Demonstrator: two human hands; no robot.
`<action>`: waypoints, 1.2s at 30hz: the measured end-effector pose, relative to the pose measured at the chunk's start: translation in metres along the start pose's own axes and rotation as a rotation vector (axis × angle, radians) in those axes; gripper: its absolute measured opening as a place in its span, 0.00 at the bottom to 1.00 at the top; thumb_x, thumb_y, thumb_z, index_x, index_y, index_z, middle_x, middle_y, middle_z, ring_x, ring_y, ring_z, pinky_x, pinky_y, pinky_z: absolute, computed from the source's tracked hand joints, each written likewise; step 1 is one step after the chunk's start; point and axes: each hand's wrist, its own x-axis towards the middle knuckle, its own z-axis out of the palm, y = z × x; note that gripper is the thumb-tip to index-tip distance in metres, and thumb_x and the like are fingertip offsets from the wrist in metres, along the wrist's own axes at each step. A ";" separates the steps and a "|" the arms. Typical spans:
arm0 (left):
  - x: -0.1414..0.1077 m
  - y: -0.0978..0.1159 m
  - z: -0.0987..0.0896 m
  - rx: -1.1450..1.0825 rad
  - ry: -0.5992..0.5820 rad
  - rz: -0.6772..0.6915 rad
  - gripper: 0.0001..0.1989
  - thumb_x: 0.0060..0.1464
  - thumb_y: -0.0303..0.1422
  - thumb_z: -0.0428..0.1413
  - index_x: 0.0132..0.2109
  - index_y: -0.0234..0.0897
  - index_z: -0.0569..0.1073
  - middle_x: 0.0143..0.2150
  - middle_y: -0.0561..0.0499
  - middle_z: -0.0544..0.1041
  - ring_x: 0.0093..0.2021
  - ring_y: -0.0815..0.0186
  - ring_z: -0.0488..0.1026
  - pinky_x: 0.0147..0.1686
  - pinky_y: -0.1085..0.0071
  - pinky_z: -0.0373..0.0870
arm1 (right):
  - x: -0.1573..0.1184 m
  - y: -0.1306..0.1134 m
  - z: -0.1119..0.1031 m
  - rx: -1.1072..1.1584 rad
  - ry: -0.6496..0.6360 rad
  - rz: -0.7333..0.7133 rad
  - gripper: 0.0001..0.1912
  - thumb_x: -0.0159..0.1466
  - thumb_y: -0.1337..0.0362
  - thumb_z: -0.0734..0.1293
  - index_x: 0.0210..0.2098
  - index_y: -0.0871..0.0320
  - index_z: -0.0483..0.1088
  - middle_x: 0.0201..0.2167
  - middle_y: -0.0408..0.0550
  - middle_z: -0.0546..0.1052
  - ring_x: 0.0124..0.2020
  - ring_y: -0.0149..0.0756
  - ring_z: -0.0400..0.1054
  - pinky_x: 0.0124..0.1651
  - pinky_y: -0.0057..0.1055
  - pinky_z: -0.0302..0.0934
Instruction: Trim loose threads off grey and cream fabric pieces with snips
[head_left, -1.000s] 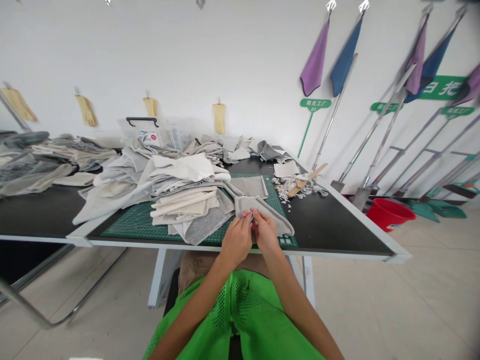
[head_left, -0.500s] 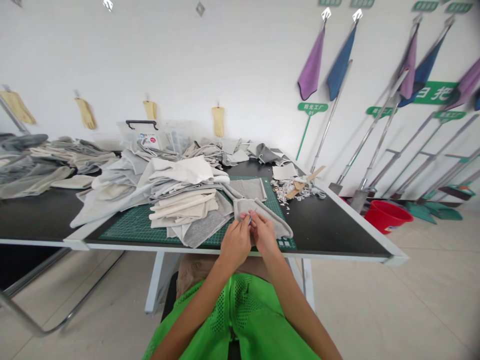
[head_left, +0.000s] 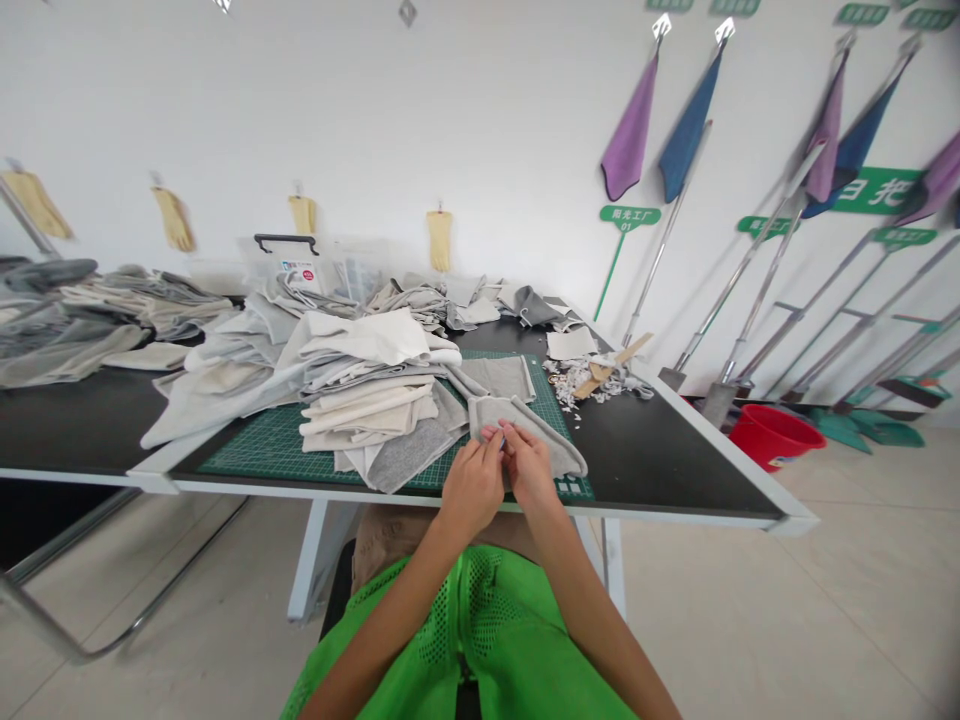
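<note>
The person's left hand [head_left: 472,486] and right hand [head_left: 531,465] are drawn together at the near edge of the table, just above the lap, and both are working on a folded gray knit fabric piece [head_left: 525,434]. The fingers of both hands are curled and pinching, not released, and the fingertips [head_left: 501,433] almost meet at the fabric's edge. A tiny blue-tipped item shows between them, too small to identify. The fabric lies partly on a green cutting mat [head_left: 262,452], near its front right corner, with one end trailing toward a loose stack of cream and gray fabric pieces [head_left: 367,405] just to the left.

Further up the black worktable [head_left: 660,465], at center right, lie a scatter of pale scraps [head_left: 574,380], a wooden stick [head_left: 598,372] and a sheet of paper [head_left: 571,343]. More gray and off-white fabric is heaped across the table toward the upper left, and a clear plastic bin with a black handle [head_left: 304,270] stands behind it. Yellow rubber gloves [head_left: 440,240] hang on the white wall. On the right, purple and blue mop cloths [head_left: 686,125] hang above leaning metal poles [head_left: 750,275], with a red bucket [head_left: 772,435] on the floor.
</note>
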 end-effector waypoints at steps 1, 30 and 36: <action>0.000 0.000 0.000 0.003 -0.001 -0.006 0.21 0.61 0.27 0.42 0.60 0.31 0.58 0.48 0.40 0.73 0.46 0.57 0.68 0.46 0.58 0.66 | 0.000 0.000 0.000 -0.003 -0.008 0.003 0.15 0.49 0.60 0.73 0.35 0.60 0.72 0.29 0.50 0.80 0.33 0.38 0.75 0.31 0.29 0.68; -0.001 0.000 0.001 0.050 -0.038 -0.016 0.21 0.61 0.27 0.43 0.61 0.30 0.57 0.47 0.42 0.73 0.45 0.57 0.66 0.46 0.60 0.65 | 0.000 0.002 -0.001 0.023 -0.022 -0.010 0.16 0.50 0.62 0.73 0.37 0.61 0.71 0.30 0.50 0.80 0.34 0.38 0.75 0.28 0.26 0.66; -0.001 0.001 0.000 0.063 -0.039 -0.012 0.22 0.60 0.26 0.44 0.61 0.30 0.58 0.48 0.42 0.73 0.45 0.58 0.67 0.46 0.60 0.65 | 0.001 0.003 -0.001 0.032 -0.013 -0.023 0.17 0.49 0.62 0.74 0.37 0.61 0.71 0.29 0.49 0.80 0.33 0.38 0.75 0.33 0.29 0.68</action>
